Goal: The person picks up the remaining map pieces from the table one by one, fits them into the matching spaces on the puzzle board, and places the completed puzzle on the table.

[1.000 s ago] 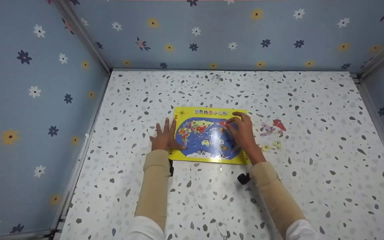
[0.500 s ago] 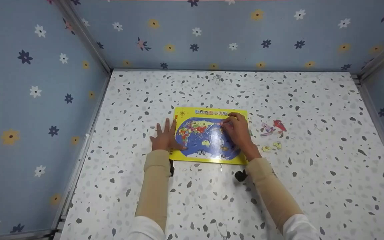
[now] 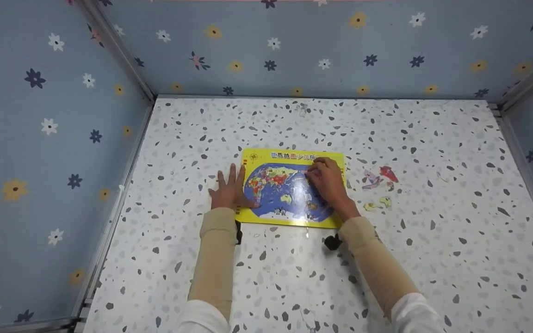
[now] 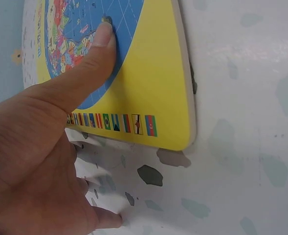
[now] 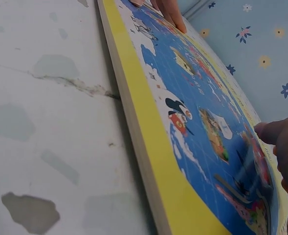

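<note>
A white table (image 3: 442, 222) speckled with grey chips fills most of the scene, with a blue flowered wall (image 3: 248, 37) along its far edge and another flowered wall (image 3: 12, 152) at the left. Near the middle of the table lies the yellow-bordered world map board (image 3: 273, 196), flat, its title along the far side. Two tan sleeves (image 3: 213, 263) reach in from the near side, one to each side of the board. The left hand (image 3: 227, 189) is spread wide, its thumb lying straight across the board's left part and the other fingers splayed on the table just beside the left edge; whether the forefinger touches that edge cannot be told. The right hand (image 3: 331, 182) is bent over the far right part of the map, thumb and forefinger close together; whether a piece sits between them is hidden. A black object (image 3: 332, 242) shows by the right wrist. Right of the board, well apart from the left hand, lie loose pieces: purple ones (image 3: 371, 179) next to a red piece (image 3: 389, 174), and nearer, two yellow pieces (image 3: 369, 206). Smallest are the printed flags (image 4: 117, 122) along the board's left border
</note>
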`<act>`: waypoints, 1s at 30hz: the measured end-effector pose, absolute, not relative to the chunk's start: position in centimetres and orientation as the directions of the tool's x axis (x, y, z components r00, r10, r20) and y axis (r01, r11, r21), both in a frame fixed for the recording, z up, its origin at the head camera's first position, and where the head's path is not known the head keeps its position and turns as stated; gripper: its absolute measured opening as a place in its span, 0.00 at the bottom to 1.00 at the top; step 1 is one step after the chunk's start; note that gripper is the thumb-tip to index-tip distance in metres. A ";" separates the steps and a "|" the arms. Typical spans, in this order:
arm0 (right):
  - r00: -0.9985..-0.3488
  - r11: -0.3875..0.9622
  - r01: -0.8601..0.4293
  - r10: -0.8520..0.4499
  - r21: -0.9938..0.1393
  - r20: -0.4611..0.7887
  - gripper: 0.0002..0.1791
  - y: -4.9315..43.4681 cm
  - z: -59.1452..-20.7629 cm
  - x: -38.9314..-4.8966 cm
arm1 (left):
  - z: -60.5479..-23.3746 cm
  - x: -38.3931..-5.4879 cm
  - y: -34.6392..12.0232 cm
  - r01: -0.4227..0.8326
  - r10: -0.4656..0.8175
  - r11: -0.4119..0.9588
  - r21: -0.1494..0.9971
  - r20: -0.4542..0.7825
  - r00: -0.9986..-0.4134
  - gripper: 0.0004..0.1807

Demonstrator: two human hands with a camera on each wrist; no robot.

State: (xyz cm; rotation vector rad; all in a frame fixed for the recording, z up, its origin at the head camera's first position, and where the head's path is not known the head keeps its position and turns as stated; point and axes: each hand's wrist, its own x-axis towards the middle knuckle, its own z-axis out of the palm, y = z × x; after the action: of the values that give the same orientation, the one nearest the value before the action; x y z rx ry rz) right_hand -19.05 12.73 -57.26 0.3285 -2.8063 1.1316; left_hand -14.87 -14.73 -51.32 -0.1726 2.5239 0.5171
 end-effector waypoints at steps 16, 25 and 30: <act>-0.963 0.721 -0.270 -0.201 -0.638 0.180 0.07 12.4 -57.6 -19.8 | -51.2 -14.6 -14.5 -0.223 -0.022 0.917 0.331 -0.516 -0.856 0.64; -0.967 0.718 -0.253 -0.196 -0.648 0.160 0.07 12.4 -57.6 -19.8 | -51.3 -14.6 -14.4 -0.220 -0.033 0.922 0.320 -0.500 -0.865 0.64; -0.966 0.720 -0.258 -0.203 -0.644 0.160 0.08 12.2 -57.6 -19.8 | -51.3 -14.5 -14.4 -0.222 -0.034 0.922 0.318 -0.503 -0.864 0.63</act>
State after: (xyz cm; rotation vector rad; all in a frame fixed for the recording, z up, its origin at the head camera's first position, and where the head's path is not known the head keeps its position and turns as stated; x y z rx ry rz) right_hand -19.80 12.22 -57.64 0.3816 -2.8405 1.0825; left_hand -14.51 -14.44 -51.33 -0.1838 2.5762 0.5060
